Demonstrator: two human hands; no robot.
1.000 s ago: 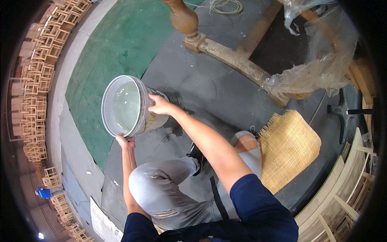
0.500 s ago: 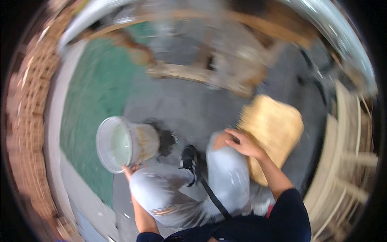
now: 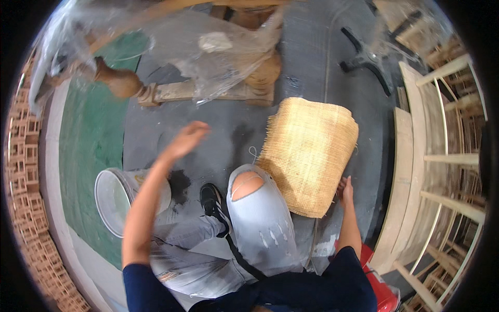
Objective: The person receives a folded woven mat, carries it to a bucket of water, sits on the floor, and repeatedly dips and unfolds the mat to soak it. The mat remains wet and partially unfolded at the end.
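Note:
A roll of tan woven cane webbing (image 3: 309, 151) rests on the grey floor in front of my right knee. My right hand (image 3: 345, 191) is at its right edge, thumb and fingers apart; whether it touches the roll I cannot tell. My left hand (image 3: 189, 139), slightly blurred, is raised over the floor between the bucket and the roll, fingers stretched out and nothing in them. A translucent white bucket (image 3: 115, 200) with pale contents stands at my left, partly hidden by my left forearm.
Ahead lies a carved wooden furniture base (image 3: 197, 92) under clear plastic sheeting (image 3: 228, 62). A black-legged swivel base (image 3: 368, 63) is at the far right. Pale wooden frames (image 3: 447, 158) line the right, stacked wooden pieces (image 3: 23, 177) the left. A red object (image 3: 382, 291) sits by my right side.
My left hand has left the bucket's rim and swung up and forward. My right hand has moved from my knee to the roll's right edge. The view has shifted toward the right.

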